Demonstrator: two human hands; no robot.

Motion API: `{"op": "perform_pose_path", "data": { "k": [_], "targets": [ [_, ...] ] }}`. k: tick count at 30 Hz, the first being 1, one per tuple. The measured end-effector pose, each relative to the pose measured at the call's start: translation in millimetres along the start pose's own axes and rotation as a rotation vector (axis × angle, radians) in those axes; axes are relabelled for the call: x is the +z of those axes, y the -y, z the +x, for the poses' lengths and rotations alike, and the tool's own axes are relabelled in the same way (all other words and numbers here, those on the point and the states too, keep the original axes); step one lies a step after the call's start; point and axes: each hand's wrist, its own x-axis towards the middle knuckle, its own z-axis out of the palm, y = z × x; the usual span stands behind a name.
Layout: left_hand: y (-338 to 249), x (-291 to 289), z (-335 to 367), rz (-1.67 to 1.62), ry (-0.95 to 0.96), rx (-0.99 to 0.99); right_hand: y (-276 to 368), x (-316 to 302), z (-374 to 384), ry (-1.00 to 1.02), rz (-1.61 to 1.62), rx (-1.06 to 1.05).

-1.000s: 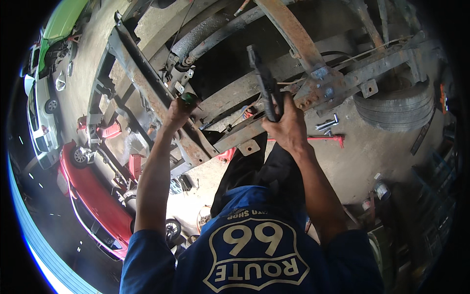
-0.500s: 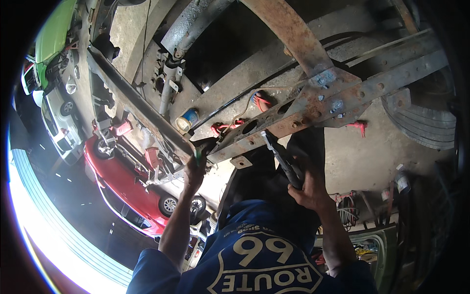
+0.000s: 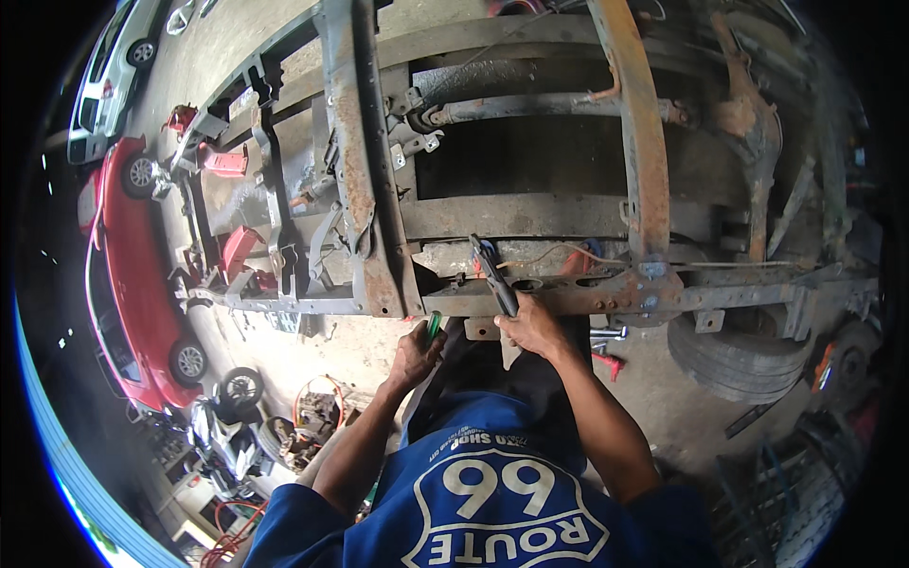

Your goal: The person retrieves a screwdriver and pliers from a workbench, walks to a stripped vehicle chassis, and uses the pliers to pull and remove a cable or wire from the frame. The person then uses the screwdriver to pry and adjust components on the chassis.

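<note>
My left hand [image 3: 414,356] is closed around a green, see-through handle [image 3: 434,325], just on my side of the rusty vehicle frame rail [image 3: 587,301]. What the handle belongs to cannot be made out. My right hand [image 3: 533,328] grips a slim dark hand tool [image 3: 495,279] with a narrow front end, whose exact kind does not show. That tool reaches across the rail and points away from me, to the left. Below the rail, a small metal bracket with a hole [image 3: 482,328] sits between my hands.
Rusty crossmembers [image 3: 646,142] span the frame ahead. A tire [image 3: 743,355] lies under the rail at right, near a red tool [image 3: 609,365] on the floor. A red car [image 3: 142,275] stands at left. Hoses and parts [image 3: 317,417] lie at lower left.
The view has swung, showing more of the frame. My left hand has come back from the frame's corner, still holding the green handle. The right hand's tool now lies over the rail.
</note>
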Motion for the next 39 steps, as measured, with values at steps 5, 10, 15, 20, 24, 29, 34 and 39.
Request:
{"op": "perform_pose_path", "data": {
  "k": [5,10,15,20,24,29,34,39],
  "targets": [
    [40.9,-32.3,4.5,-0.242,-0.031,-0.021,57.1,-11.6,18.4,-0.221,-0.808,-0.348],
    [-2.8,-23.1,30.0,-0.253,-0.209,0.116,93.0,-13.5,16.4,-0.133,-1.031,-0.543],
    [-71.3,-5.2,55.9,0.103,-0.237,0.455,97.1,-31.8,19.0,-0.126,-1.043,-0.747],
    [-92.9,-8.7,66.2,0.084,-0.171,0.252,119.8,-72.1,33.6,-0.054,-1.001,-0.751],
    [-113.7,-14.9,78.9,0.055,-0.067,0.187,150.0,-96.8,51.0,0.061,-1.102,-0.713],
    [-127.5,-36.7,116.7,0.079,-0.028,0.104,179.2,-98.9,79.6,0.194,-1.207,-0.725],
    [-110.1,-43.2,149.0,0.096,0.234,-0.022,180.7,-106.4,113.1,0.111,-1.201,-0.664],
    [-95.1,-31.0,156.9,-0.166,0.176,-0.234,137.2,-80.7,151.9,-0.294,0.128,-0.257]
  ]
}}
